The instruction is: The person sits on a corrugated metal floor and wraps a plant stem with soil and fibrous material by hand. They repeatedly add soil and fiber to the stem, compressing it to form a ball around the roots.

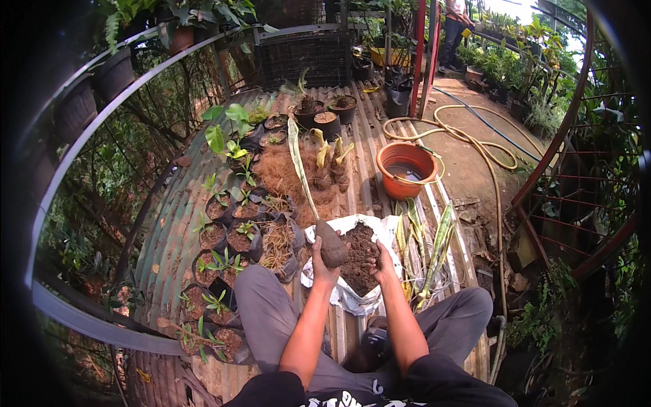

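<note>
My left hand (325,267) grips a rounded ball of packed soil (330,245) from below. A long variegated snake plant leaf (301,168) rises out of that ball and leans away to the left. Beneath both hands lies a white plastic sack (348,305), folded open around dark loose soil (358,259). My right hand (380,264) is over the sack's right side, fingers curled and apart, with soil on them and nothing clearly held. Several cut snake plant leaves (440,244) rest right of the sack.
An orange bucket (407,170) of murky water stands beyond the sack. Brown coir fibre (277,168) lies near wrapped cuttings (323,175). Potted seedlings (244,234) crowd the left side of the corrugated sheet (170,229). A hose (488,147) coils at right; a person (454,30) stands far behind.
</note>
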Motion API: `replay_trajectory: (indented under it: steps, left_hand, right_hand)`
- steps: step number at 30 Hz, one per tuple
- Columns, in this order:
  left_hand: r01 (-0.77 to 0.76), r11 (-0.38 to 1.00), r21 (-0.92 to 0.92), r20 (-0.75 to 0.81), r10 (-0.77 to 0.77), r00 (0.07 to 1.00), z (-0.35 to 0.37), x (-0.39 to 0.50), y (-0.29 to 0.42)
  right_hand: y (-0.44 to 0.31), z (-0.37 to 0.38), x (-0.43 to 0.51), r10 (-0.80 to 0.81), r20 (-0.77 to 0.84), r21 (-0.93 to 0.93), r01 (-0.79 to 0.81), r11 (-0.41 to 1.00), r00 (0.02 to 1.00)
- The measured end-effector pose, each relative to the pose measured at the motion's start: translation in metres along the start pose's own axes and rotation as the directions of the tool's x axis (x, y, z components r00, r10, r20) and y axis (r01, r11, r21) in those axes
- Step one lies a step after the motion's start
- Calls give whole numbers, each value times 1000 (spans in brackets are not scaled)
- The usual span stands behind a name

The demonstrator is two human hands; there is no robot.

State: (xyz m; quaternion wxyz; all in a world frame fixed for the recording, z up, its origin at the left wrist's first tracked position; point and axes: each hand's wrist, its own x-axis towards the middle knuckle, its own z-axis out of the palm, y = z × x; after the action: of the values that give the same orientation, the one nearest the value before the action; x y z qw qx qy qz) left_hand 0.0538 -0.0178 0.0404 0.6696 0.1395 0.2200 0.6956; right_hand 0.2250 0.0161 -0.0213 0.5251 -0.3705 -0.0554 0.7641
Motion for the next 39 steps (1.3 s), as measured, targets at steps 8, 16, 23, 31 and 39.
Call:
replay_trajectory:
  steps: [8, 16, 23, 31, 39]
  left_hand:
    - [214, 902, -375, 331, -86, 940, -1, 2, 9]
    - [83, 987, -137, 301, -39, 953, -38, 19, -3]
    - [60, 989, -134, 295, -18, 955, 7, -1, 10]
    - [76, 925, -372, 163, -15, 987, 9, -10, 12]
    - [125, 969, -213, 186, -85, 979, -13, 2, 11]
  right_hand:
    - [-8, -11, 7, 68, -79, 139, -57, 989, 995]
    - [-1, -3, 9, -36, 8, 38, 35, 999, 999]
    - [0, 16, -12, -4, -89, -165, -11, 986, 996]
    - [2, 19, -15, -28, -66, -293, 7, 956, 997]
    - [7, 13, 6, -22, 91, -146, 35, 989, 996]
